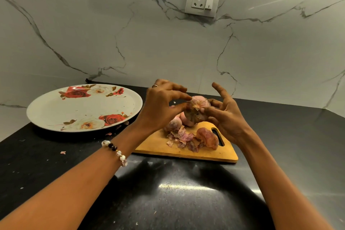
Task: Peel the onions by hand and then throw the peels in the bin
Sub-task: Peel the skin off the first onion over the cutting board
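The left hand [164, 104] and right hand [226, 117] hold an onion [197, 108] above the cutting board [186, 147], fingers pinching its dry skin at the root. Brittle skin could tear short, and flakes may scatter across the table [168, 192] beyond the peel pile [183, 139].

We held one onion [198, 108] up between both hands: our left hand [162, 104] pinched at its rooty end while our right hand [226, 117] cradled it from the other side. Below our hands lay the cutting board [211, 152] with more onions [173, 124] and loose peels [183, 139]. Left of our left hand sat a flowered plate [56, 106].
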